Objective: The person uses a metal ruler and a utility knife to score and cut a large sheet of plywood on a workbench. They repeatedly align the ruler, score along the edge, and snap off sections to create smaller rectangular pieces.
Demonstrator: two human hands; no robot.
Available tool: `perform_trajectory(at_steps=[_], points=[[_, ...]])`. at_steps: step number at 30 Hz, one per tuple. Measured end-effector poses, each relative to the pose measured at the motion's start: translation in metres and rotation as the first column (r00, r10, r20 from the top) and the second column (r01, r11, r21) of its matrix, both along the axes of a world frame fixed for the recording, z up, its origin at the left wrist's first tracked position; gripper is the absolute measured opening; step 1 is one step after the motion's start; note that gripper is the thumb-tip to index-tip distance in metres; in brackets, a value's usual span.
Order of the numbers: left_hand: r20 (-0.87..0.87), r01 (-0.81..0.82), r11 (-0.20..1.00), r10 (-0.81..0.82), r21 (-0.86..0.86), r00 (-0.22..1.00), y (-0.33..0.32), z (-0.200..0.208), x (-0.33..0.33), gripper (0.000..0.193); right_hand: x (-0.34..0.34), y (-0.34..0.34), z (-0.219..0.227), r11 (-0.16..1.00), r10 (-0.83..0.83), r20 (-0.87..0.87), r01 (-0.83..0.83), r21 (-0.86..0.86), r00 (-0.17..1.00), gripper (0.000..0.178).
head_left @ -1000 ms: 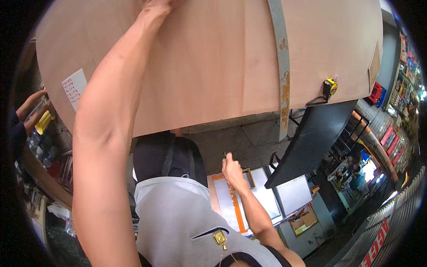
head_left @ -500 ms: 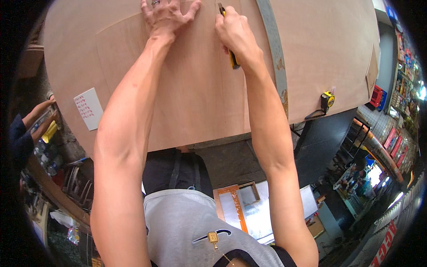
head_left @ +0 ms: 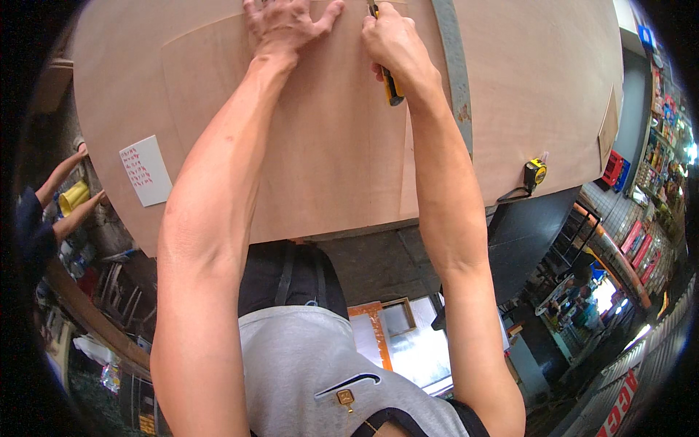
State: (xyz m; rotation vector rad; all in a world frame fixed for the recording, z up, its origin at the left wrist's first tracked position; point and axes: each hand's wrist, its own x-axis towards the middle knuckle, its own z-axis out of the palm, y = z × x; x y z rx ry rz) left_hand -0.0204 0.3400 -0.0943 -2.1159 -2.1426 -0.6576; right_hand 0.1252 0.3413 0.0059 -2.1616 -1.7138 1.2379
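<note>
A large plywood sheet [head_left: 328, 167] spreads in front of me, with a thinner cut panel lying on it at the left. Fingers spread, my left hand [head_left: 291, 28] presses flat on the wood near the top edge of the view. To its right, my right hand [head_left: 397, 40] is closed round a yellow and black utility knife [head_left: 393, 91]. The knife's front end points away from me at the top; whether its blade touches the wood I cannot tell. Just right of that hand runs a long grey metal straightedge [head_left: 456, 80].
A yellow tape measure [head_left: 535, 173] rests at the sheet's near right edge. A white card with red handwriting [head_left: 145, 171] lies at the left. Beyond the left edge, another person's arms [head_left: 65, 182] hold something yellow. Stocked shelves [head_left: 666, 124] stand far right.
Both my hands have shifted slightly right and away from me, the right still gripping the knife. At the left, the other person's yellow object has moved up.
</note>
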Motion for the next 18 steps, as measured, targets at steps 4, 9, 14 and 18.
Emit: perform_trajectory(at_steps=[4, 9, 14, 18], points=[[0.008, 0.006, 1.0, -0.006, -0.002, 1.0, 0.001, 0.0, 0.001, 0.067, 0.01, 0.001, -0.021, 0.994, 0.06, 0.013, -0.061, 0.085, 0.998, 0.034], [0.025, -0.002, 1.0, 0.002, -0.016, 1.0, 0.0, 0.001, 0.0, 0.067, -0.001, 0.002, 0.008, 0.998, 0.027, 0.013, -0.026, -0.051, 1.0, 0.041], [0.017, -0.013, 1.0, 0.013, -0.005, 1.0, 0.002, -0.001, 0.0, 0.067, -0.01, 0.006, 0.029, 0.978, 0.023, 0.103, -0.001, -0.209, 0.994, 0.045], [0.0, -0.01, 0.999, 0.01, -0.038, 1.0, 0.003, -0.002, 0.001, 0.068, 0.002, -0.02, 0.008, 0.987, 0.034, 0.087, -0.02, -0.157, 0.996, 0.029]])
